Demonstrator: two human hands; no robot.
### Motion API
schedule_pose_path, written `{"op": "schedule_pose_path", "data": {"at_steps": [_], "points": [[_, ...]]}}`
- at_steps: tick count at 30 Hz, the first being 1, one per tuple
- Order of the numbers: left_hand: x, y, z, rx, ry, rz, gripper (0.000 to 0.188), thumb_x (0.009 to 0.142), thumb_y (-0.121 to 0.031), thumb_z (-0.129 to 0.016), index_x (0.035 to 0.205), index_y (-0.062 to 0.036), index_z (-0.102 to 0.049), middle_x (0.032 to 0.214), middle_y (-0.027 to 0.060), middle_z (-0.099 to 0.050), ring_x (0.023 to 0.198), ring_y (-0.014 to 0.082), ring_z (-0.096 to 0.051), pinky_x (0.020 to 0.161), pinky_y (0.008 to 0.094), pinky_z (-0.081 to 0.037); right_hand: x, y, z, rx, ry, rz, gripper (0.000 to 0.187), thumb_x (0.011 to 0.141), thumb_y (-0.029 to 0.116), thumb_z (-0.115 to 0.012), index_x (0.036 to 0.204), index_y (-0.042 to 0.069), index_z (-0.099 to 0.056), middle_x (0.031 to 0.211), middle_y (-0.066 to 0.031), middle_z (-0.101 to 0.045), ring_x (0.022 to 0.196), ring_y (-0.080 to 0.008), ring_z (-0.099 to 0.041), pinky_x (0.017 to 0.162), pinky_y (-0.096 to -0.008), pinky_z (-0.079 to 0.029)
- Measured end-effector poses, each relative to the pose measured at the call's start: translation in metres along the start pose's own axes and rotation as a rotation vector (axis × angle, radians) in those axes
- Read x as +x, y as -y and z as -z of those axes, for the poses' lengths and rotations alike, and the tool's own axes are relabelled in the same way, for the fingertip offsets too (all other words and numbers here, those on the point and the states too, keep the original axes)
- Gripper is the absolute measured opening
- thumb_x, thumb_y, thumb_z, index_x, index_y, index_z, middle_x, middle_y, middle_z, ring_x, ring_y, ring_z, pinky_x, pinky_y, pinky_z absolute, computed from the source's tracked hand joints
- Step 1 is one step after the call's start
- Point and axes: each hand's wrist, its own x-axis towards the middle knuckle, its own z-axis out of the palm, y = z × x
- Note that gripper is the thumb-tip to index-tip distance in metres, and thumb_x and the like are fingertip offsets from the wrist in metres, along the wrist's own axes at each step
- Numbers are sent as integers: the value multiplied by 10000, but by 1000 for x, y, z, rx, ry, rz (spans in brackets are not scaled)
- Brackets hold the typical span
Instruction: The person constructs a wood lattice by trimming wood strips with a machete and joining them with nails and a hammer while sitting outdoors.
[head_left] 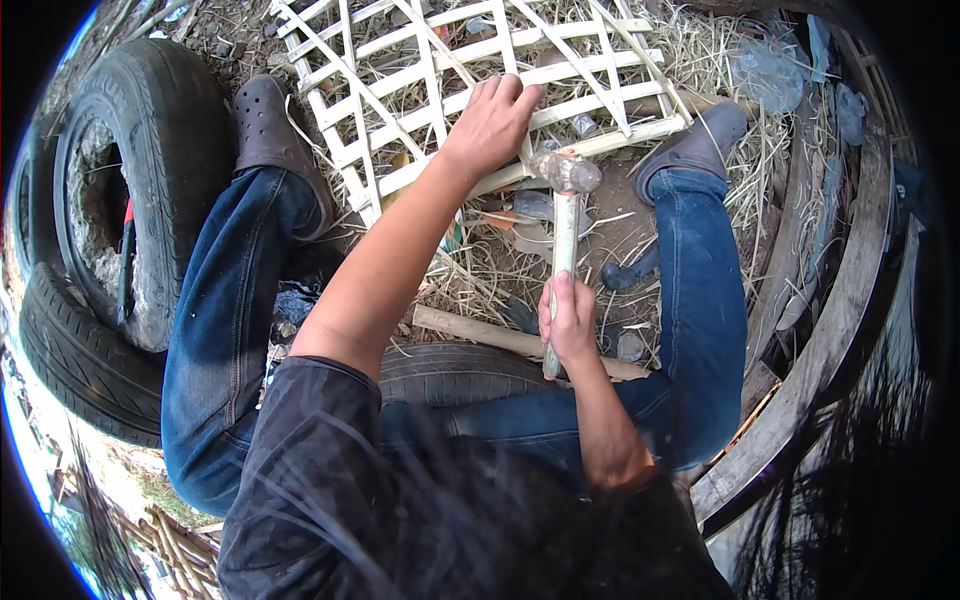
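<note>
A lattice of pale split-bamboo strips [385, 155] lies on the ground between my feet, with crosswise and slanting strips. My left hand [492, 122] is closed over a strip near its lower edge; the fingertips are partly hidden. In my right hand [567, 318] is a hammer [566, 215], gripped low on its pale, worn handle. The hammer's metal head is just below my left hand, beside the lattice's bottom strip. Whether the head touches the strip, I cannot tell.
Old tyres [150, 190] stand and lie at the left, one with rough grey filling. Another tyre [455, 372] is under my legs, beside a wooden pole [480, 330]. Dry straw [700, 50] litters the soil. Curved weathered planks [845, 300] edge the right side, near clear plastic [768, 75].
</note>
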Motion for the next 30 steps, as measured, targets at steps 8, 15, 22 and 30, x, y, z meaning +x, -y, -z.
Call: {"op": "schedule_pose_path", "data": {"at_steps": [8,15,22,30], "points": [[-3,3,-2,176,38,-22,358,849,-96,-467,1205,-131,-491,1155,83,-507,1195,232,-451,1014,519,-255,6,-8,7,-48,-50,-9,498,990,420,-385,639,72,-444,456,-3,-411,332,-89,-400,314,-242,-316],[-7,-9,1,245,86,8,419,822,-69,-504,1234,-133,-459,1163,84,-501,1201,234,-449,1011,501,-245,12,-26,12,-136,-35,17,496,981,442,-400,646,78,-448,460,6,-413,333,-99,-405,315,-257,-334],[-3,-33,52,98,-63,133,509,833,-163,-618,1303,-145,-422,1194,74,-489,1205,241,-434,1008,500,-239,8,-27,2,35,-155,107,468,979,433,-416,679,76,-443,485,-3,-416,337,-98,-409,305,-253,-329],[-62,-75,241,250,249,132,570,770,-181,-683,1272,-88,-431,1235,128,-446,1221,309,-408,1009,456,-274,50,-49,13,78,-549,46,515,958,488,-458,702,42,-476,488,-41,-459,343,-160,-467,310,-299,-353]]}}
